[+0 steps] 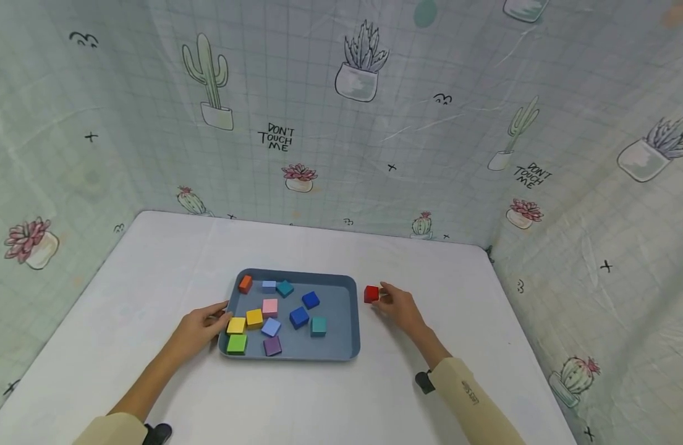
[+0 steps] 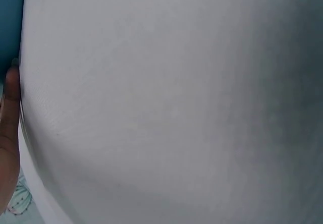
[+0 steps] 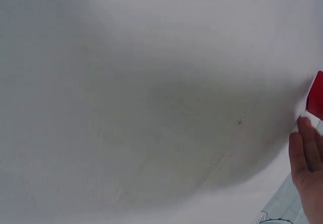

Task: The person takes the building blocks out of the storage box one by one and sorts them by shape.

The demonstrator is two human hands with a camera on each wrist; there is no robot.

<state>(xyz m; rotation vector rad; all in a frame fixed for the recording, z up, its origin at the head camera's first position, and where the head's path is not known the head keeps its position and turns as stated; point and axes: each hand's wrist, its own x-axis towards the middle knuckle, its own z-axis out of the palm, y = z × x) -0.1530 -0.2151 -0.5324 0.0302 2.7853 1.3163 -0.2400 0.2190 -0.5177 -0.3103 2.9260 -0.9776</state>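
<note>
Looks forward and down over the bench (image 1: 441, 272) from the head, closely from each wrist. Shares the red block (image 1: 371, 294) between head and right wrist.

Narrow gap, red cube (image 1: 371, 295) to tray (image 1: 341, 312)

On the far cloth (image 1: 296, 68), a bit to the left, I can read "DON'T TOUCH ME" over a pink plant (image 1: 300, 178). Far to the right, the cloth says "DON'T TOUCH ME" again. My right sleeve (image 1: 458, 377) has a small dark word, too tiny to read for sure.
</note>
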